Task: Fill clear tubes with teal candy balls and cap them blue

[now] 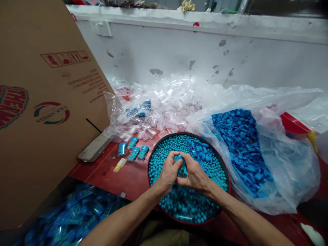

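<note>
Both my hands meet above a round tub of small turquoise balls. My left hand and my right hand are closed around one small clear container with a blue cap; fingers cover most of it. Loose blue caps lie on the balls at the tub's right side. Left of the tub, several filled containers with blue caps rest on the red table. Clear empty containers lie among the balls near the tub's front edge.
A large cardboard box stands at left. Behind the tub is a heap of clear empty containers. An open plastic bag of blue caps lies right. Filled containers are piled lower left. A grey metal piece sits by the box.
</note>
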The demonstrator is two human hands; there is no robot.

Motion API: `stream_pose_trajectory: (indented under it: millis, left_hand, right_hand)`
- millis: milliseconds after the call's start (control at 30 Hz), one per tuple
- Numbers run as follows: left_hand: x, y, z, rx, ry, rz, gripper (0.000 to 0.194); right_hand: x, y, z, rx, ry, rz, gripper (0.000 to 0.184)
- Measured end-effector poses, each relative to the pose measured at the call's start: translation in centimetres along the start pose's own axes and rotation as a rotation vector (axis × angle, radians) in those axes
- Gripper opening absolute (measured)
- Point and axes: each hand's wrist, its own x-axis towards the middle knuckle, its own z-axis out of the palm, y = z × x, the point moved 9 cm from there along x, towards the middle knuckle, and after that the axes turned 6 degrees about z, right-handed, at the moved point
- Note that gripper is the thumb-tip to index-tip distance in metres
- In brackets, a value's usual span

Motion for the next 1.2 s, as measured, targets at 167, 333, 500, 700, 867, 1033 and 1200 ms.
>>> stream_pose_trajectory:
  millis: [167,333,500,700,867,1033,1200]
  left_hand:
    - [0.1,-0.2,-0.4,0.052,0.079,0.049,0.021]
    - [0.9,-0.1,-2.4,0.114,0.012,0.019,0.033]
    - [3.3,2.6,-11.1,0.339,0.201,0.168,0.036]
    - [3.1,6.6,-13.8,1.026,0.401,0.434,0.040]
    - [2.4,4.3,-5.3,1.056,-0.070,0.487,0.029]
    - [3.3,-0.6,0.4,1.053,-0.395,0.359,0.030]
    - [5.8,-3.5,2.0,0.907,-0.418,0.258,0.023]
  right_hand:
    - [0.5,-0.1,0.1,0.061,-0.064,-0.009,0.067]
    - [1.3,2.7,-0.4,0.258,-0.271,0.134,0.058]
    - [1.5,6.7,-2.8,0.037,-0.218,0.185,0.028]
    - [-0.2,5.8,1.1,-0.296,-0.572,0.065,0.043]
    - [0.2,5.9,2.3,-0.315,-0.650,0.077,0.022]
    - [1.5,8.1,1.9,0.020,-0.560,0.214,0.029]
    - [2.0,10.4,1.7,0.119,-0.459,0.288,0.029]
